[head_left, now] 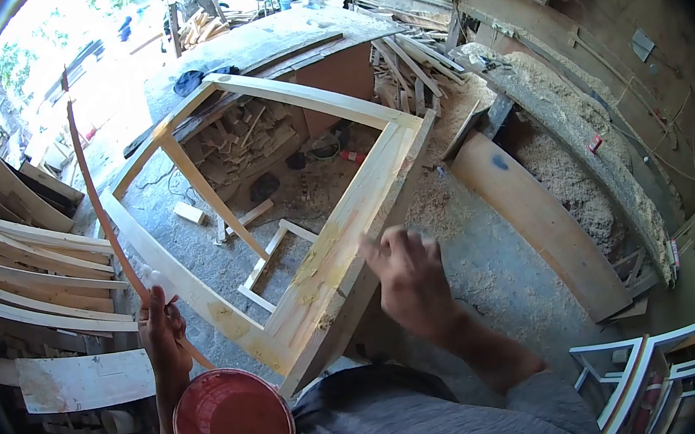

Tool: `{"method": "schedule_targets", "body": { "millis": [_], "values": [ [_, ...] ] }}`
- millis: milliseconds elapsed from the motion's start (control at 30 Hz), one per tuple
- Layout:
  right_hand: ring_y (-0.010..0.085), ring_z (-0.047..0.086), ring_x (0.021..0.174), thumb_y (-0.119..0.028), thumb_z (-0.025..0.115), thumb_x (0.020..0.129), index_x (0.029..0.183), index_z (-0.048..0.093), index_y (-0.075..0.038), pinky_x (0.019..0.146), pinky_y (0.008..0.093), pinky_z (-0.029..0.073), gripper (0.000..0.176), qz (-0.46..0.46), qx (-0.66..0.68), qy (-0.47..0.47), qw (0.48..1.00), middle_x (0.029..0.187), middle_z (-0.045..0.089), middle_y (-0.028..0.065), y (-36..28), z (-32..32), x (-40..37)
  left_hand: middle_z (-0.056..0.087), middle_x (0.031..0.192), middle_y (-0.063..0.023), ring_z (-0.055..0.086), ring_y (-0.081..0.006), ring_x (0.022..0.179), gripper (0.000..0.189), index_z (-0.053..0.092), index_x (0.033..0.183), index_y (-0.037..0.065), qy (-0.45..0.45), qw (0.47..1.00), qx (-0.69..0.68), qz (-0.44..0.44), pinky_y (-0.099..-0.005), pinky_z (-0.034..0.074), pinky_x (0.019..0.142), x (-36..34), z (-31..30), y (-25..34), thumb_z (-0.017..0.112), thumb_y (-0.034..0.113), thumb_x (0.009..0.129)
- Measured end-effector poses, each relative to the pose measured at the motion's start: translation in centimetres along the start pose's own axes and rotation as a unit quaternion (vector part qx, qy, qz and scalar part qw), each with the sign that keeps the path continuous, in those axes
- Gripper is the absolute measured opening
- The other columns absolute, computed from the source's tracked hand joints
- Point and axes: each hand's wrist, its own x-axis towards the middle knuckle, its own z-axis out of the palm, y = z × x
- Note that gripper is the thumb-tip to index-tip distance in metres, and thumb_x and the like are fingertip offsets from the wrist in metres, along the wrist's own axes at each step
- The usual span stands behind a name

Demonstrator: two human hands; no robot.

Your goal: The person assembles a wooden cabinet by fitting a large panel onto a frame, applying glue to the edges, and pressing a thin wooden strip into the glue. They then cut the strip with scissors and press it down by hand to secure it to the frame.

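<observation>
My left hand (162, 325) is closed around a long, thin reddish-brown strip (95, 188) that rises far up the left side. Something small and whitish (155, 279) shows at its fingers, too blurred to name. Below it, against my left forearm, is a round container (234, 424) with reddish paste inside; what supports it is hidden. My right hand (409, 282) is closed, fingers curled, over the near right edge of a wooden frame (346, 247); whatever is in its fingers cannot be made out. Yellowish filler patches mark the frame's wood.
Wood offcuts (246, 139) lie piled beyond the frame. A wide board (539, 222) leans at the right beside heaps of sawdust (569, 185). Long planks (38, 258) are stacked at the left. White-edged frames (651, 363) stand at the lower right. A large work table (262, 44) is behind.
</observation>
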Motion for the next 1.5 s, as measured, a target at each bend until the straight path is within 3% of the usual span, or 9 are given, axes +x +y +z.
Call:
{"method": "schedule_targets", "body": {
  "millis": [300, 433, 533, 733, 833, 1000, 1133, 1233, 1500],
  "values": [
    [0.0265, 0.055, 0.102, -0.008, 0.054, 0.09, 0.145, 0.056, -0.015, 0.084, 0.0453, 0.041, 0.055, -0.057, 0.005, -0.027, 0.998, 0.108, 0.052, 0.011, 0.1, -0.7, -1.1, 0.052, 0.07, 0.0035, 0.039, -0.0008, 0.051, 0.035, 0.062, 0.102, 0.005, 0.01, 1.0, -0.002, -0.011, -0.0197, 0.026, 0.044, 0.0, 0.0, 0.0, 0.071, 0.039, 0.097],
    [0.0244, 0.056, 0.097, -0.007, 0.054, 0.09, 0.145, 0.058, -0.017, 0.085, 0.0442, 0.041, 0.056, 0.027, -0.001, 0.016, 1.0, 0.105, 0.05, 0.0089, 3.9, 0.5, 1.5, 0.048, 0.063, 0.0055, 0.038, -0.0008, 0.05, 0.036, 0.063, 0.102, 0.005, -0.01, 0.999, 0.004, -0.03, -0.0195, 0.026, 0.044, 0.3, -0.8, -0.4, 0.071, 0.039, 0.097],
    [0.0266, 0.056, 0.095, -0.006, 0.052, 0.091, 0.14, 0.063, -0.017, 0.085, 0.0448, 0.043, 0.051, -0.113, 0.099, -0.024, 0.988, 0.106, 0.052, 0.0094, 1.0, 0.0, -0.7, 0.046, 0.062, 0.0062, 0.037, -0.0007, 0.049, 0.036, 0.063, 0.101, 0.005, -0.005, 1.0, 0.01, -0.027, -0.0199, 0.026, 0.044, 0.0, -0.2, 0.5, 0.072, 0.04, 0.096],
    [0.0283, 0.055, 0.095, -0.004, 0.053, 0.089, 0.14, 0.062, -0.018, 0.083, 0.0444, 0.045, 0.054, -0.029, 0.04, 0.032, 0.998, 0.102, 0.052, 0.0103, 4.5, 1.5, 0.7, 0.046, 0.062, 0.0073, 0.036, 0.0001, 0.048, 0.032, 0.064, 0.103, 0.006, -0.028, 0.999, -0.015, -0.034, -0.0202, 0.025, 0.043, 0.1, -1.4, -0.3, 0.07, 0.037, 0.098],
    [0.0301, 0.056, 0.096, -0.002, 0.052, 0.089, 0.14, 0.061, -0.015, 0.081, 0.0438, 0.046, 0.053, -0.178, 0.104, 0.015, 0.978, 0.104, 0.053, 0.0126, 2.4, 1.4, -0.4, 0.056, 0.074, 0.0033, 0.041, -0.0005, 0.052, 0.031, 0.061, 0.103, 0.009, -0.044, 0.998, -0.007, -0.045, -0.0181, 0.029, 0.045, 0.4, -2.5, -0.2, 0.073, 0.038, 0.096],
    [0.0324, 0.057, 0.095, 0.006, 0.05, 0.085, 0.137, 0.06, -0.016, 0.083, 0.045, 0.049, 0.057, 0.009, 0.054, 0.117, 0.992, 0.104, 0.053, 0.0138, 6.5, 2.5, 2.2, 0.055, 0.073, 0.0044, 0.039, -0.0009, 0.051, 0.028, 0.062, 0.105, 0.009, -0.099, 0.994, -0.023, -0.048, -0.0195, 0.029, 0.045, -0.1, -2.6, 0.0, 0.073, 0.033, 0.097],
    [0.0342, 0.057, 0.094, 0.004, 0.055, 0.085, 0.125, 0.06, -0.001, 0.082, 0.0449, 0.048, 0.041, -0.18, 0.104, 0.091, 0.974, 0.103, 0.055, 0.0155, 6.6, 2.3, 1.0, 0.051, 0.07, 0.0064, 0.039, -0.0017, 0.051, 0.026, 0.062, 0.109, 0.01, -0.136, 0.988, -0.005, -0.073, -0.0205, 0.028, 0.045, -0.2, -2.7, 0.5, 0.072, 0.031, 0.097],
    [0.0348, 0.057, 0.095, -0.001, 0.058, 0.09, 0.117, 0.062, 0.0, 0.082, 0.0434, 0.048, 0.027, 0.046, -0.019, 0.089, 0.995, 0.1, 0.054, 0.0166, 8.3, 1.4, 3.4, 0.048, 0.065, 0.0071, 0.039, -0.0028, 0.051, 0.029, 0.061, 0.107, 0.01, -0.185, 0.98, 0.011, -0.078, -0.0214, 0.027, 0.046, -0.5, -2.7, 0.2, 0.074, 0.032, 0.095],
    [0.03, 0.059, 0.086, -0.006, 0.079, 0.082, 0.112, 0.068, 0.001, 0.077, 0.043, 0.053, 0.033, -0.083, 0.394, 0.168, 0.9, 0.091, 0.056, 0.0145, -9.3, -3.2, 5.8, 0.047, 0.067, 0.0072, 0.04, -0.0038, 0.057, 0.022, 0.062, 0.095, 0.009, -0.284, 0.949, -0.013, -0.135, -0.0224, 0.03, 0.053, -1.1, -0.9, 1.2, 0.075, 0.027, 0.094]
  ]
}}
